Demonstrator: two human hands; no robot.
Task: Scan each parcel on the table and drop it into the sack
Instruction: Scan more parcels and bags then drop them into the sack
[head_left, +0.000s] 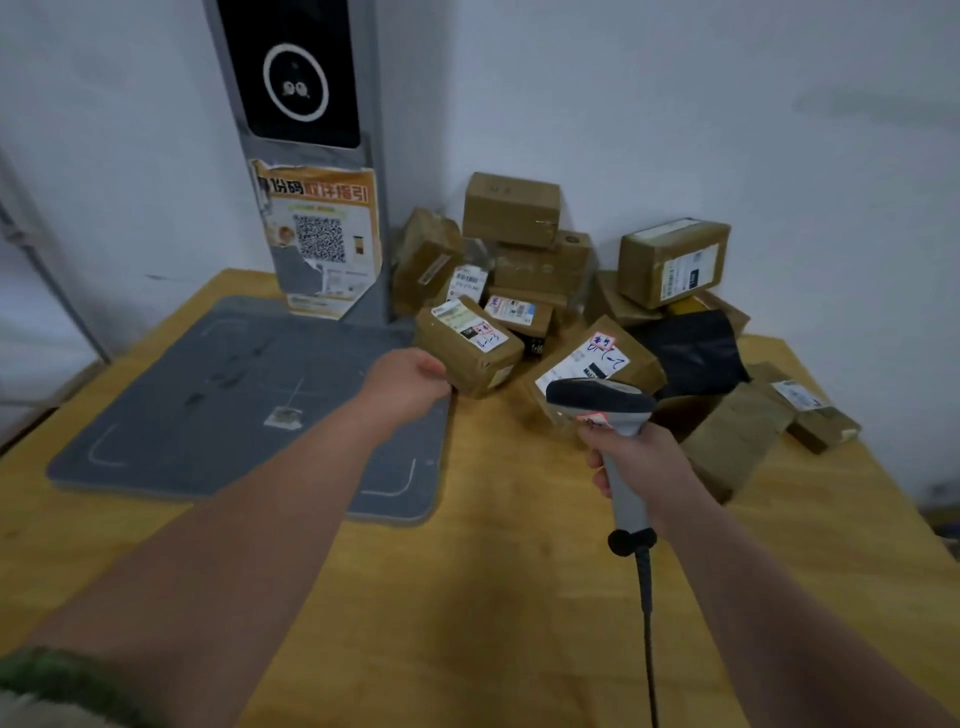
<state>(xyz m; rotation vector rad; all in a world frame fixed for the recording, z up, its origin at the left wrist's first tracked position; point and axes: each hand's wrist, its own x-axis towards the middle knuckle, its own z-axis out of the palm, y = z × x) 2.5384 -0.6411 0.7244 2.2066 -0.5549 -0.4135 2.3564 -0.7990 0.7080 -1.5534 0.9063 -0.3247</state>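
Now a brown parcel (467, 345) with a white label lies on the yellow desk (493, 571), at the front of a pile of parcels (524, 254) in the far corner by the white wall (675, 104). The left hand (408, 387) is stretched out and touches the near end of this parcel. Only the back of the hand shows, so I cannot tell if its fingers hold the parcel or just rest on it. The right hand (641, 465) has its fingers wrapped tight round the handle of a grey scanner (600, 400). The scanner's dark head sits over a second parcel (592, 358) with a white label and a pink sticker. A black cable (647, 623) hangs down from the bottom of the scanner. Beside that parcel lies a black bag (696, 353), with more brown boxes behind it and to its right. Left of the pile, a flat grey pad (234, 405) lies on the desk. A grey post (371, 234) stands at the back of the pad. It has a black screen (291, 73) up high and an orange poster (322, 239) with a square code lower down.
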